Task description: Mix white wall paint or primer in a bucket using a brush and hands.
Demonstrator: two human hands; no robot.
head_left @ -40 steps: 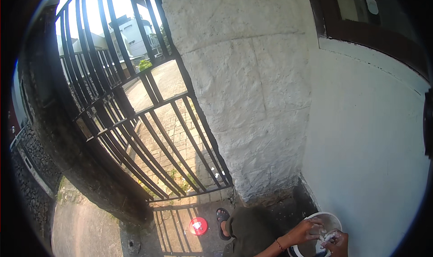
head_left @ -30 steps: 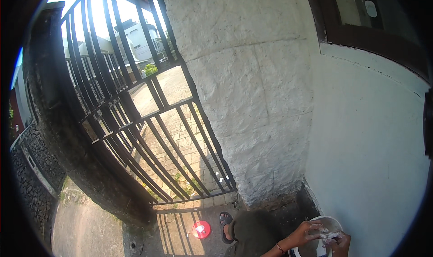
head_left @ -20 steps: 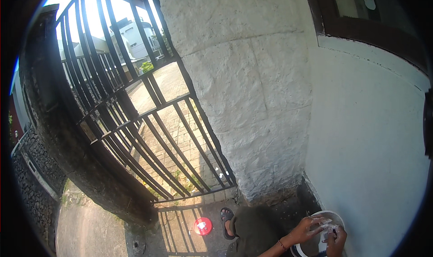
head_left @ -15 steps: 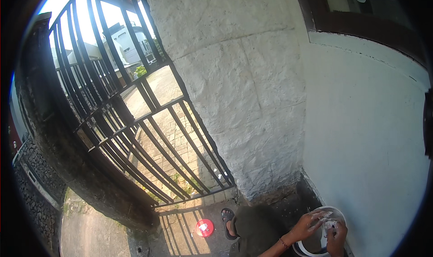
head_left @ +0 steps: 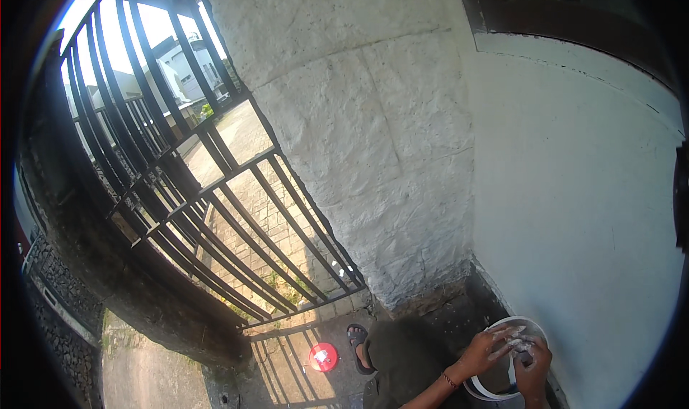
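Head view: I am holding my left hand [head_left: 482, 355] and right hand [head_left: 533, 370] close together, curled and smeared white, over the bucket [head_left: 537, 329] beside the wall [head_left: 574, 229]; I cannot tell whether they are gripping anything; to catch drips, I should be working within its rim.

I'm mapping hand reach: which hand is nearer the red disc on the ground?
Left. The left hand is at the white bucket, to the right of the red disc; the right hand is there too, farther right.
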